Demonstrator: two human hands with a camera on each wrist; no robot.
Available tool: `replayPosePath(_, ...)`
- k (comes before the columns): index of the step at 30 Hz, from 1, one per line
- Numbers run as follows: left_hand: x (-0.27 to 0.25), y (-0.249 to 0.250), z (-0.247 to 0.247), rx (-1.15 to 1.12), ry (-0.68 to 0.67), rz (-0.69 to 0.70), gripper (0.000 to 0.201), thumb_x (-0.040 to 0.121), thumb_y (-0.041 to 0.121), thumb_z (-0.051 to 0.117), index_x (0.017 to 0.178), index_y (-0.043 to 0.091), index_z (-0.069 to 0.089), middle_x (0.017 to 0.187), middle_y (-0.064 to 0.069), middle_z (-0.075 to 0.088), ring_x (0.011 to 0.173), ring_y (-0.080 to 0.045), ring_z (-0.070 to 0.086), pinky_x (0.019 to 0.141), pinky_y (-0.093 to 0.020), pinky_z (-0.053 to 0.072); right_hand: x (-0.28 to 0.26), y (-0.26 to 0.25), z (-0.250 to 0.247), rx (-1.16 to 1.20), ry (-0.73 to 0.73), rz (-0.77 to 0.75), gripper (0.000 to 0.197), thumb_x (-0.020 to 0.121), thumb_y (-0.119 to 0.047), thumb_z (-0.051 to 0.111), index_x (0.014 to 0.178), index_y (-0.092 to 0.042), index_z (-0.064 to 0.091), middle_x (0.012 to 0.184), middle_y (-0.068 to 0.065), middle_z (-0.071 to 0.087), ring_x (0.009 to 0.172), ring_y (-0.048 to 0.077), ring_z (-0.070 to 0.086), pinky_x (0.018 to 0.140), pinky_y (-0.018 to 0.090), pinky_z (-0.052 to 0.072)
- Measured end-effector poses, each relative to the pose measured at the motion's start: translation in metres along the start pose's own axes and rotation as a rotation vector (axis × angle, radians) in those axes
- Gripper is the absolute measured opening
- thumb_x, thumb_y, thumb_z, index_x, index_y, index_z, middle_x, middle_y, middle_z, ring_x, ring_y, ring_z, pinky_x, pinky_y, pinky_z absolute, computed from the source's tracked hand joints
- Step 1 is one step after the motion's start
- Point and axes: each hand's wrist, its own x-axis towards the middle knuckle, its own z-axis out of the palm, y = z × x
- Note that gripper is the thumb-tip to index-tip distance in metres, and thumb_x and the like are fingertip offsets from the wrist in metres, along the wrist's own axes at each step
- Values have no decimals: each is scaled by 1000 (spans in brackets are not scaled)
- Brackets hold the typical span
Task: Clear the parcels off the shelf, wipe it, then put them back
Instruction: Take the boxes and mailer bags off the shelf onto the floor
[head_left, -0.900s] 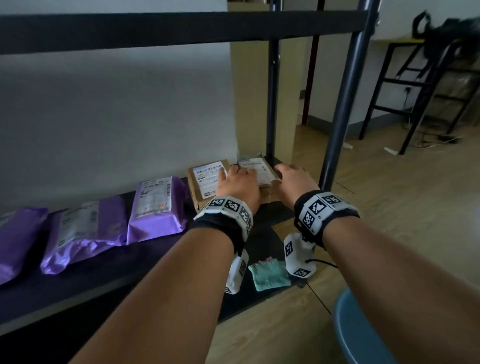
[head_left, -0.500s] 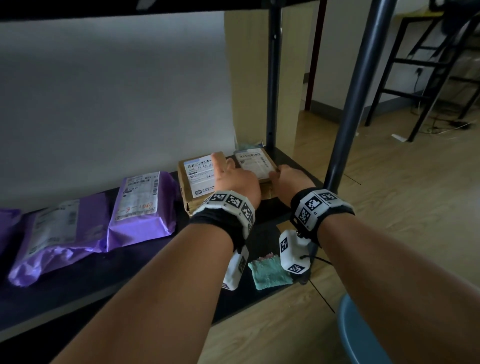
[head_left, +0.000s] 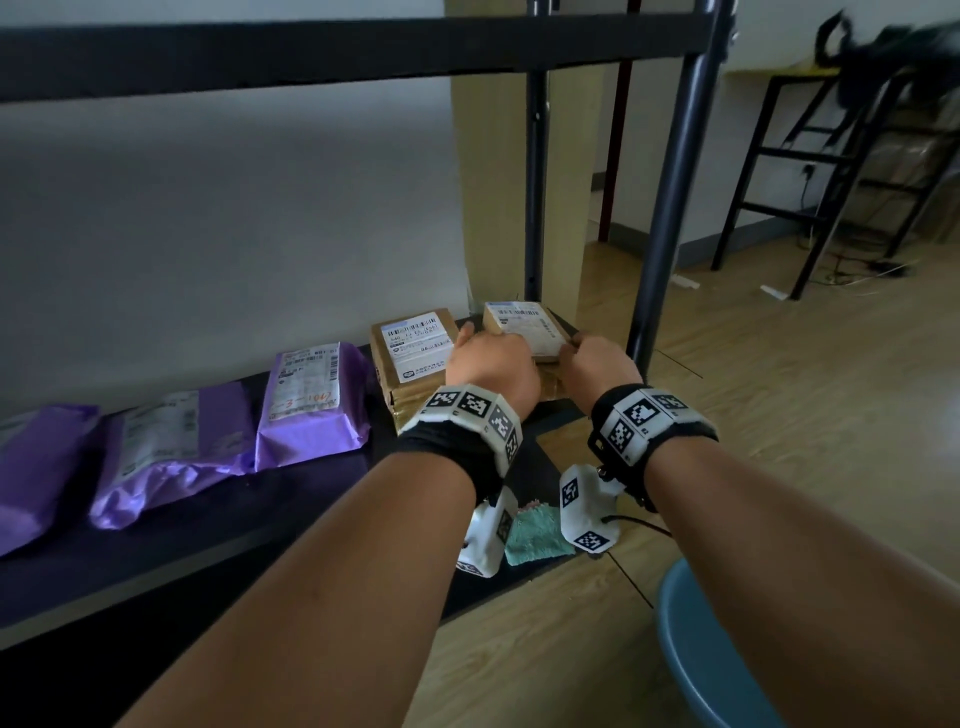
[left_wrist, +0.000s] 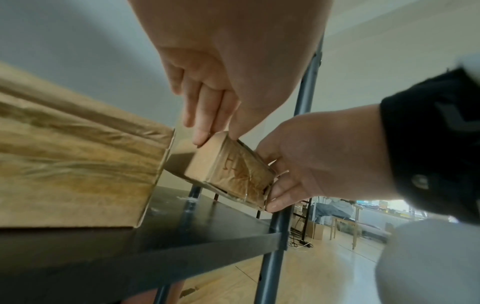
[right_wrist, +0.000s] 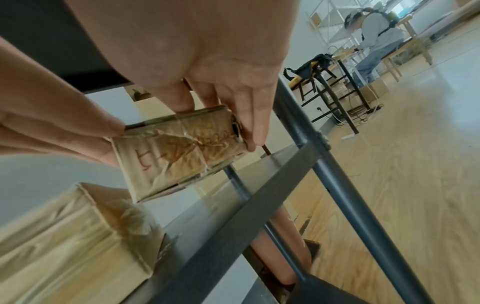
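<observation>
Spanning the frame, the dark shelf (head_left: 291, 499) carries three purple mailers (head_left: 311, 400) in a row, then a larger cardboard box (head_left: 410, 353) just beside them. At the shelf's right end, the small cardboard parcel (head_left: 524, 325) is tilted clear of the board, left hand (head_left: 493, 369) and right hand (head_left: 602, 364) pinching its opposite ends with fingers and thumbs. A green cloth (head_left: 535, 535) lies near the front edge.

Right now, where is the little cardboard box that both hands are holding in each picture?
Head: the little box is right of middle, at the shelf's far right end.
Left wrist: the box is in the middle, off the shelf.
Right wrist: the box is left of middle.
Shared landmark: the big box beside it.
</observation>
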Motion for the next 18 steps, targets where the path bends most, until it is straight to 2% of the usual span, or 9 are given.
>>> replayPosePath(2, -17, 3, -1, -55, 33, 1, 28, 96, 20, 39, 111, 11, 62, 109, -11, 67, 103, -28, 59, 90, -37, 44, -18, 3, -5, 51, 19, 32, 37, 93, -26, 39, 120, -8, 56, 113, 14, 64, 100, 32, 62, 72, 31, 44)
replayPosePath(3, -27, 5, 0, -84, 59, 4, 26, 96, 20, 39, 108, 12, 61, 106, -11, 67, 97, -28, 61, 81, -37, 47, -28, 4, -7, 79, 35, 46, 38, 93, -26, 40, 123, -8, 54, 114, 14, 63, 100, 32, 62, 71, 30, 43)
replayPosePath(4, -36, 5, 0, -118, 71, -2, 24, 96, 20, 41, 109, 12, 60, 105, -10, 67, 95, -28, 62, 78, -37, 48, -39, 5, -8, 104, 57, 55, 38, 93, -27, 42, 125, -8, 52, 116, 13, 61, 101, 32, 61, 71, 31, 42)
replayPosePath(8, -69, 4, 8, -369, 85, -86, 27, 96, 20, 46, 121, 13, 55, 113, -7, 65, 103, -25, 62, 86, -35, 51, -82, 12, -7, 121, 117, 62, 47, 91, -29, 46, 133, -8, 44, 130, 15, 50, 108, 34, 57, 77, 33, 41)
replayPosePath(12, -104, -4, 32, -562, 108, -180, 28, 90, 12, 51, 117, 15, 57, 110, -3, 67, 102, -22, 63, 82, -29, 49, -122, 24, 9, 98, 61, 58, 47, 90, -27, 47, 131, -4, 45, 136, 16, 38, 111, 34, 53, 81, 33, 41)
replayPosePath(15, -133, -13, 54, -629, 62, -213, 38, 84, 10, 55, 121, 18, 59, 110, -2, 68, 104, -21, 63, 88, -33, 52, -150, 35, 27, 115, 31, 86, 46, 89, -25, 50, 131, -6, 45, 139, 16, 37, 112, 34, 54, 89, 37, 46)
replayPosePath(18, -155, -25, 81, -630, -2, -231, 35, 83, 12, 59, 116, 20, 63, 103, 0, 70, 97, -20, 65, 79, -28, 50, -173, 48, 51, 110, 13, 124, 46, 88, -20, 51, 131, -8, 42, 137, 14, 39, 110, 35, 56, 82, 36, 45)
